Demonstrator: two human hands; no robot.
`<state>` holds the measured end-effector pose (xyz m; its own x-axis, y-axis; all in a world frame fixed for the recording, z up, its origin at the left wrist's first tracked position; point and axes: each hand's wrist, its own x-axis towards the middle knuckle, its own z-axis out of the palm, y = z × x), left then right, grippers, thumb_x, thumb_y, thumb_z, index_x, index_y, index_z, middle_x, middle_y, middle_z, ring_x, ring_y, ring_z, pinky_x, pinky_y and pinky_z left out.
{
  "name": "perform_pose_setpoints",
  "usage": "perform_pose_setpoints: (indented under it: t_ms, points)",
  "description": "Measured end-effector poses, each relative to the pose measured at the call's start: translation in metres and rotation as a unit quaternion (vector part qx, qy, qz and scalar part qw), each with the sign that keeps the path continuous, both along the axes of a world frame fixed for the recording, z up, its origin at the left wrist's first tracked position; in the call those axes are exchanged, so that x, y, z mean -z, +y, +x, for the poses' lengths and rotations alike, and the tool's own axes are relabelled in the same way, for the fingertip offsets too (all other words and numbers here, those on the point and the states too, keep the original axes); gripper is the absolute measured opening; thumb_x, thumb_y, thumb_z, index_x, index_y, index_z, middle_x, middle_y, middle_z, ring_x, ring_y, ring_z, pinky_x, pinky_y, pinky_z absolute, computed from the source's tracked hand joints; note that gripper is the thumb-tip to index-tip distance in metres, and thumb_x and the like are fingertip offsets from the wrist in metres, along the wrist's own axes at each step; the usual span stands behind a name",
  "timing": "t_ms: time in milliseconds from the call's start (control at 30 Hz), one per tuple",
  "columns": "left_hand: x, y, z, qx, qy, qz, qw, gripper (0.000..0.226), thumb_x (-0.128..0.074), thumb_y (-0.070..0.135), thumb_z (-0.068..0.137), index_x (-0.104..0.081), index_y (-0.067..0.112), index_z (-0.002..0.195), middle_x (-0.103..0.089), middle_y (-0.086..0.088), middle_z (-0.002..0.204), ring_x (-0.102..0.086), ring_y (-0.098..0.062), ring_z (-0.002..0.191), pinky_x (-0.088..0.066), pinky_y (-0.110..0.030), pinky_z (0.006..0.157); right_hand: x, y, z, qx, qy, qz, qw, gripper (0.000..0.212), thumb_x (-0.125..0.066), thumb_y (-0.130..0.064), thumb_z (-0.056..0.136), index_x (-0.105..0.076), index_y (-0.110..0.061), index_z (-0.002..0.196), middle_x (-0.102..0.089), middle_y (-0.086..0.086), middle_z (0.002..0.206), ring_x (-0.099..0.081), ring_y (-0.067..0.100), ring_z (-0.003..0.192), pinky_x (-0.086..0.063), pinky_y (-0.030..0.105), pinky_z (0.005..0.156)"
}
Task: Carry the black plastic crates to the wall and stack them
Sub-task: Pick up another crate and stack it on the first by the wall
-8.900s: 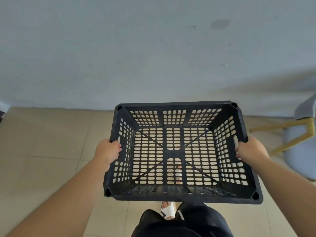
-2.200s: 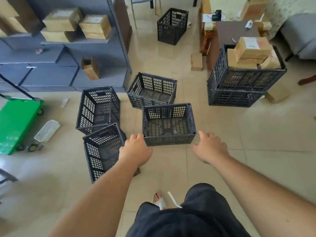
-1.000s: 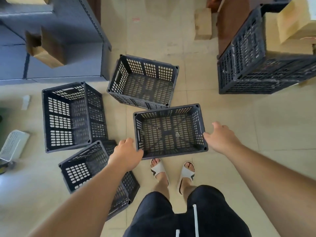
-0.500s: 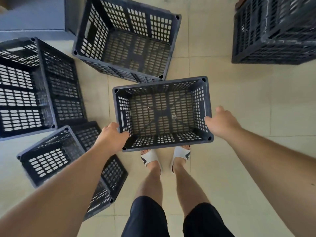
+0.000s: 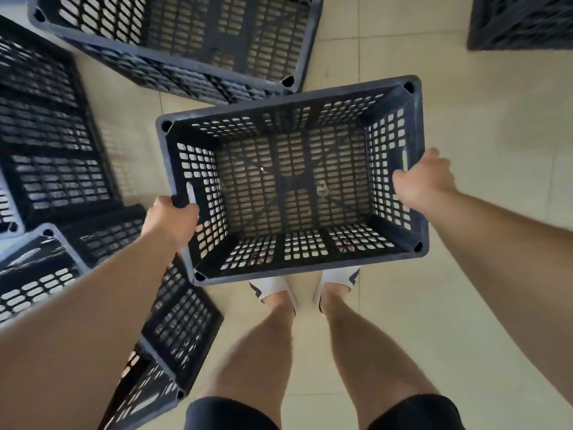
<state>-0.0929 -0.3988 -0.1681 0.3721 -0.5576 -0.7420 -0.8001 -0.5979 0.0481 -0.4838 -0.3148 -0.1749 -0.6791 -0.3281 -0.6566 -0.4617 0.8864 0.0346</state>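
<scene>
Black rectangular plastic crate [image 5: 291, 181] with slotted lattice walls, two tiny pale specks on its base, just before my feet, my left hand [image 5: 172, 220] gripping its left rim, right hand [image 5: 423, 181] gripping its right rim, similar crates [image 5: 186, 35] crowding beige floor tiles [image 5: 465, 305].

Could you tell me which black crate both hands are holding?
The middle crate above the feet: left hand and right hand grip its short sides; the others go untouched.

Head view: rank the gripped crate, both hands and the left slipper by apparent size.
1. The crate
2. The left hand and the right hand: alike, no ranking
3. The left slipper: smallest showing, but partly hidden by the crate and farther away
</scene>
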Motion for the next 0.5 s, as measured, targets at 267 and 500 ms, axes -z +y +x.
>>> perform_pose_setpoints:
  t_ms: [267,500]
  points:
    - [0.056,-0.007,0.015,-0.209,0.094,-0.017,0.973,0.05,-0.057,0.043,0.079,-0.067,0.014,0.119,-0.076,-0.002,0.108,-0.071,-0.021,0.097,-0.052,-0.045,0.097,0.064,0.008,-0.019,0.12,-0.01,-0.081,0.989,0.03,-0.04,-0.029,0.103,-0.043,-0.009,0.125,-0.057,0.013,0.113,-0.058,0.038,0.098,-0.044,0.039,0.08]
    - [0.06,-0.012,0.022,-0.268,0.128,-0.02,0.955,0.031,-0.063,0.038,0.076,-0.07,0.019,0.099,-0.074,0.007,0.077,-0.072,-0.016,0.084,-0.055,-0.047,0.096,0.061,0.011,-0.025,0.095,-0.032,-0.107,0.989,0.035,-0.041,-0.024,0.102,-0.05,-0.002,0.127,-0.06,0.023,0.125,-0.06,0.041,0.114,-0.05,0.048,0.098]
